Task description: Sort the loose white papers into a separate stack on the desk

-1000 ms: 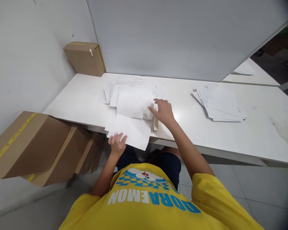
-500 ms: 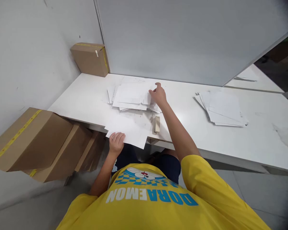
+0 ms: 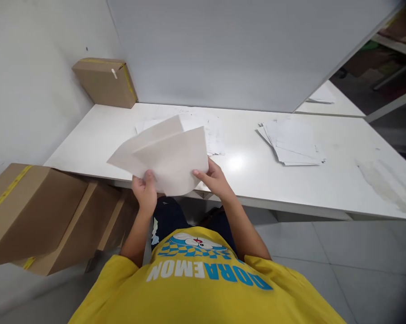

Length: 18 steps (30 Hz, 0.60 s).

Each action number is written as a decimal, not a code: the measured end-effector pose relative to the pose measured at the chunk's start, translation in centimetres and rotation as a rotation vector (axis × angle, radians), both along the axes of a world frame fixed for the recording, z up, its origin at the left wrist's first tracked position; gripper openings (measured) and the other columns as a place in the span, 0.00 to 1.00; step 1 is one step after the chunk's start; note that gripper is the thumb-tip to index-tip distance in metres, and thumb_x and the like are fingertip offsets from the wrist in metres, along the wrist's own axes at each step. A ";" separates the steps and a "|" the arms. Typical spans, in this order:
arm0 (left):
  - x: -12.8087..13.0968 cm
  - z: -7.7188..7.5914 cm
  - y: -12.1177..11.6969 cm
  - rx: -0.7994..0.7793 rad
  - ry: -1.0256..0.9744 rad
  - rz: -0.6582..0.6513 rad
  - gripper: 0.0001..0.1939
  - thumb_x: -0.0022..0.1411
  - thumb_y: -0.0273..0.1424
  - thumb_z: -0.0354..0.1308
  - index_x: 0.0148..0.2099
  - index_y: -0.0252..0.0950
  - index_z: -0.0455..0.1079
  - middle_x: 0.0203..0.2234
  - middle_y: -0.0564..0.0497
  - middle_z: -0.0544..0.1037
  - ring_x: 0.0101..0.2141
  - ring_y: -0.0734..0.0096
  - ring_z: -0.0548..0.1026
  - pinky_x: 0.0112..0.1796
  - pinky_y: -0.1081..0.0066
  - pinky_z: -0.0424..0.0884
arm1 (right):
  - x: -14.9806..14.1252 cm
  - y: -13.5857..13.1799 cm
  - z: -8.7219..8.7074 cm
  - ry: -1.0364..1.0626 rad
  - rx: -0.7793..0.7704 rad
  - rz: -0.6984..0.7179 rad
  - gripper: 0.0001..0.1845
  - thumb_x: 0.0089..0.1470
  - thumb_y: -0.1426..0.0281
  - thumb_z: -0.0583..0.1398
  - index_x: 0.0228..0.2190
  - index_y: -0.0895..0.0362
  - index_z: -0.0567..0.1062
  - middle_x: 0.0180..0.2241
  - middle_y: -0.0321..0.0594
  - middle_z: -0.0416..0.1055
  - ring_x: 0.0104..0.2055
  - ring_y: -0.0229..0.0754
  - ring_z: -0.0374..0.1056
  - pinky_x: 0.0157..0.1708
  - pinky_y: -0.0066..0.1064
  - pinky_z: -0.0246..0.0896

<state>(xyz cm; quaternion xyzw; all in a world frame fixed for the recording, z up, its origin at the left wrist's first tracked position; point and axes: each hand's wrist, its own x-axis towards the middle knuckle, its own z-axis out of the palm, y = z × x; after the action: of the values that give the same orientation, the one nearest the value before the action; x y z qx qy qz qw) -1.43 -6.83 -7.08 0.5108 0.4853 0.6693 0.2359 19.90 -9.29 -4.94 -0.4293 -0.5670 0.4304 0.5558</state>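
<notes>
Raised above the table's front edge are white sheets of paper (image 3: pixel 176 157), curved and overlapping. My left hand (image 3: pixel 146 191) pinches their lower left edge, thumb on top. At the right edge, my right hand (image 3: pixel 214 179) is closed on the sheets with its thumb on the near face. Behind them, partly covered, a spread of loose papers (image 3: pixel 214 135) lies on the white table (image 3: pixel 243 180). The stapler seen earlier is hidden from view, apparently behind the raised sheets.
A second paper stack (image 3: pixel 295 143) lies to the right on the table. One cardboard box (image 3: pixel 103 85) stands in the back left corner. Several larger boxes (image 3: pixel 30 211) stand at the left below the tabletop. A grey partition (image 3: pixel 209 54) borders the table's back.
My right hand came back from the paper pile to the sheets at the front edge. Both hands have lifted these sheets off the table. The view has shifted slightly.
</notes>
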 end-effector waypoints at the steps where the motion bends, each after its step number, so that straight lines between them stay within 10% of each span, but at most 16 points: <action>1: 1.1 0.3 0.2 -0.017 0.025 -0.091 0.25 0.64 0.49 0.57 0.51 0.34 0.71 0.44 0.43 0.79 0.49 0.61 0.77 0.55 0.63 0.69 | 0.3 -0.4 -0.1 0.014 -0.021 -0.076 0.26 0.54 0.52 0.63 0.50 0.50 0.73 0.51 0.42 0.74 0.52 0.49 0.69 0.49 0.40 0.68; 7: 7.9 0.6 0.2 0.000 0.313 -0.538 0.23 0.68 0.47 0.52 0.54 0.35 0.70 0.43 0.43 0.81 0.45 0.61 0.79 0.45 0.65 0.76 | 5.4 -3.0 -2.1 0.050 -0.037 -0.486 0.22 0.51 0.54 0.65 0.43 0.54 0.76 0.42 0.42 0.77 0.44 0.47 0.71 0.42 0.36 0.68; 12: 12.7 1.4 0.7 0.425 0.625 -0.621 0.17 0.73 0.37 0.46 0.51 0.37 0.72 0.40 0.44 0.82 0.41 0.64 0.81 0.39 0.68 0.77 | 11.1 -6.2 -2.9 0.155 -0.009 -0.750 0.22 0.46 0.52 0.66 0.39 0.52 0.76 0.38 0.39 0.76 0.45 0.48 0.70 0.49 0.39 0.65; 18: 16.2 2.4 1.3 0.860 0.987 -0.725 0.18 0.72 0.29 0.49 0.61 0.44 0.66 0.52 0.49 0.78 0.54 0.61 0.75 0.52 0.62 0.74 | 15.2 -11.8 -2.3 0.428 -0.214 -0.483 0.45 0.51 0.33 0.44 0.49 0.51 0.76 0.52 0.46 0.73 0.61 0.55 0.63 0.55 0.45 0.63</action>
<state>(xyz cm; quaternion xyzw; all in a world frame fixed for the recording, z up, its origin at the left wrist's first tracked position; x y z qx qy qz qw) 14.77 -5.49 -4.70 0.9269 0.0315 0.3733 -0.0238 35.14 -21.12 -7.28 -0.5070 -0.2713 0.4236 0.6999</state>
